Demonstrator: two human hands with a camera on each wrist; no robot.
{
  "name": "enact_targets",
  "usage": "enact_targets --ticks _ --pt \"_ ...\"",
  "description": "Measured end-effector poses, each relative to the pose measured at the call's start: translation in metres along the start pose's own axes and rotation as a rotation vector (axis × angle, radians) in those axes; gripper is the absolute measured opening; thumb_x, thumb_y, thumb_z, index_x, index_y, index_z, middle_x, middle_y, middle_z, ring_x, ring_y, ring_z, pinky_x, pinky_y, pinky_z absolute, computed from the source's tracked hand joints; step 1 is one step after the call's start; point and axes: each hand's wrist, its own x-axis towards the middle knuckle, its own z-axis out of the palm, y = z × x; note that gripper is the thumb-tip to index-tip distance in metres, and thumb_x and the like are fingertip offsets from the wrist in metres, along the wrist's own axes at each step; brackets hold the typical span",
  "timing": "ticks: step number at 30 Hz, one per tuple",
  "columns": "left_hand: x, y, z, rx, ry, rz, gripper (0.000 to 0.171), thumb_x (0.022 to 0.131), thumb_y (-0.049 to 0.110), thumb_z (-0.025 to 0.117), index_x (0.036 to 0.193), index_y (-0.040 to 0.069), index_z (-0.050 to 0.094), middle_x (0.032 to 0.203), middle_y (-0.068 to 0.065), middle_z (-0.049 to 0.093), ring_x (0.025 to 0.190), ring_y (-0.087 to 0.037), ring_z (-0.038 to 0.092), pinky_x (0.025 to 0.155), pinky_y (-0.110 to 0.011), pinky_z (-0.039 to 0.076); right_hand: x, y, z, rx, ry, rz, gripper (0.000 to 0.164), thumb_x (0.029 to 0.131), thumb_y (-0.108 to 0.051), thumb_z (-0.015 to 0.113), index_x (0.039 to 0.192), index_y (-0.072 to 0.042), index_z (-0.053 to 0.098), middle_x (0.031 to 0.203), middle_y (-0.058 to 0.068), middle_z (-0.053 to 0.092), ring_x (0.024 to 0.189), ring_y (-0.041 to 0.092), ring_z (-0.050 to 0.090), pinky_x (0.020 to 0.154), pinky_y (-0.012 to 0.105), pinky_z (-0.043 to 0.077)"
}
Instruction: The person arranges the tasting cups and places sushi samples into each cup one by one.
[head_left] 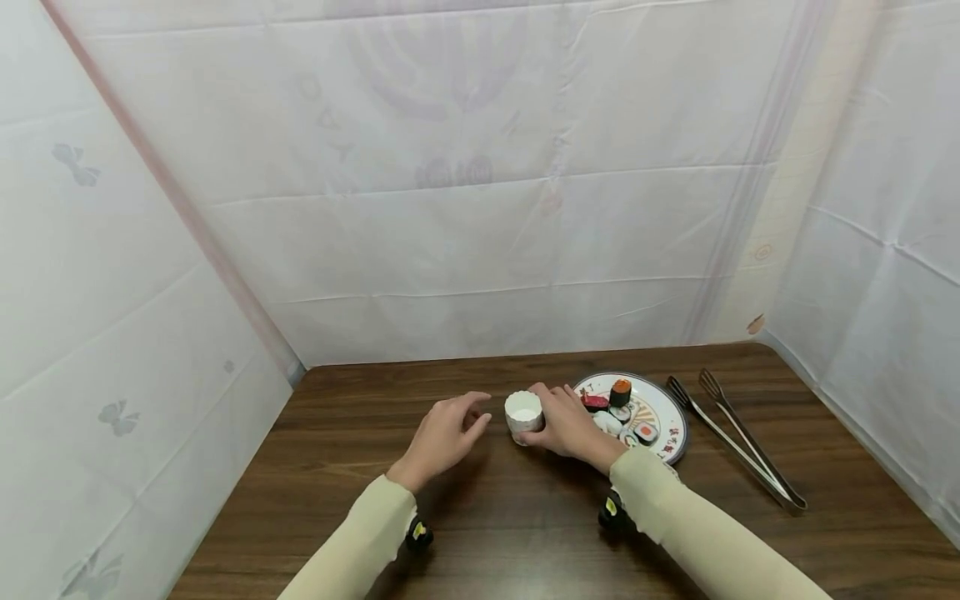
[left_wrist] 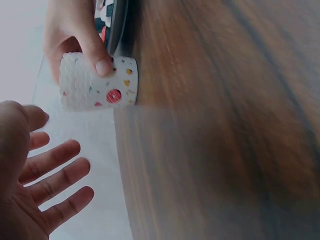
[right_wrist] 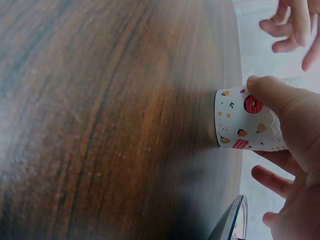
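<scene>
A small white paper baking cup [head_left: 523,408] with a scalloped rim stands upright on the wooden table. Red, yellow and dark printed motifs cover its side in the right wrist view, where the paper cup [right_wrist: 245,120] is pinched between thumb and fingers. My right hand [head_left: 567,423] grips it from the right side. To the left of the cup, my left hand [head_left: 444,435] hovers apart from it, fingers loosely bent and holding nothing. In the left wrist view that left hand [left_wrist: 45,175] has its fingers spread, with the cup [left_wrist: 100,82] beyond them.
Behind the right forearm lies a round plate [head_left: 663,408] with several sushi pieces, partly hidden by the right hand. Metal tongs [head_left: 750,454] lie spread on the table [head_left: 360,467] to the plate's right. A pale cloth [head_left: 480,208] hangs behind and at both sides.
</scene>
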Motion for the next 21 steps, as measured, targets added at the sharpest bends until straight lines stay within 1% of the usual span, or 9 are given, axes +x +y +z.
enact_targets --ticks 2,4,7,8,11,14,18,21 --pt "0.005 0.003 0.002 0.047 -0.002 0.035 0.027 0.099 0.014 0.071 0.125 0.008 0.07 0.097 0.0 0.072 0.076 -0.008 0.066 0.066 -0.028 0.055 0.001 0.001 0.001 0.004 0.005 0.0 0.065 0.08 -0.04 0.089 0.127 -0.008 0.058 0.107 0.008 0.067 0.105 0.03 0.061 0.108 0.052 0.041" --pt "0.009 0.006 0.005 0.085 -0.008 0.063 0.027 0.097 0.013 0.073 0.123 0.007 0.071 0.102 -0.002 0.07 0.073 -0.009 0.063 0.063 -0.027 0.054 0.001 0.0 0.001 0.023 0.004 0.0 0.064 0.081 -0.039 0.089 0.127 -0.008 0.058 0.107 0.009 0.067 0.102 0.029 0.062 0.101 0.05 0.046" --pt "0.014 0.009 0.008 0.121 -0.025 0.099 0.025 0.095 0.011 0.075 0.12 0.008 0.072 0.11 -0.004 0.067 0.072 -0.01 0.058 0.061 -0.027 0.051 0.002 0.0 0.002 0.074 -0.024 0.017 0.062 0.082 -0.036 0.088 0.128 -0.009 0.057 0.108 0.009 0.065 0.1 0.026 0.062 0.088 0.047 0.053" --pt "0.015 0.011 0.009 0.126 -0.03 0.112 0.025 0.095 0.009 0.076 0.119 0.008 0.073 0.112 -0.004 0.067 0.072 -0.011 0.058 0.062 -0.027 0.051 0.002 -0.001 0.002 0.092 -0.035 0.024 0.062 0.083 -0.035 0.088 0.129 -0.01 0.056 0.11 0.009 0.065 0.1 0.026 0.063 0.086 0.047 0.054" --pt "0.018 0.014 0.011 0.129 -0.047 0.144 0.024 0.093 0.006 0.077 0.117 0.007 0.073 0.118 -0.005 0.066 0.08 -0.012 0.063 0.066 -0.029 0.054 0.002 -0.001 0.003 0.134 -0.058 0.042 0.062 0.085 -0.033 0.087 0.132 -0.01 0.053 0.113 0.01 0.064 0.101 0.026 0.063 0.085 0.048 0.055" --pt "0.021 0.016 0.013 0.138 -0.056 0.167 0.023 0.091 0.004 0.078 0.114 0.007 0.074 0.122 -0.005 0.066 0.09 -0.015 0.068 0.07 -0.031 0.057 0.003 -0.003 0.002 0.16 -0.061 0.037 0.063 0.086 -0.03 0.086 0.133 -0.009 0.052 0.117 0.012 0.065 0.103 0.029 0.065 0.087 0.049 0.055" --pt "0.022 0.018 0.015 0.155 -0.074 0.167 0.02 0.092 0.004 0.077 0.112 0.009 0.076 0.123 -0.003 0.068 0.101 -0.019 0.07 0.077 -0.035 0.059 0.002 -0.004 0.001 0.184 -0.059 0.023 0.062 0.086 -0.027 0.086 0.132 -0.007 0.052 0.118 0.012 0.066 0.104 0.029 0.067 0.087 0.048 0.056" --pt "0.022 0.018 0.017 0.155 -0.091 0.157 0.016 0.094 0.006 0.076 0.109 0.011 0.076 0.117 -0.001 0.071 0.101 -0.019 0.07 0.08 -0.036 0.059 0.002 -0.004 0.001 0.192 -0.059 0.027 0.061 0.085 -0.026 0.087 0.131 -0.007 0.053 0.117 0.012 0.067 0.102 0.028 0.068 0.086 0.046 0.057"
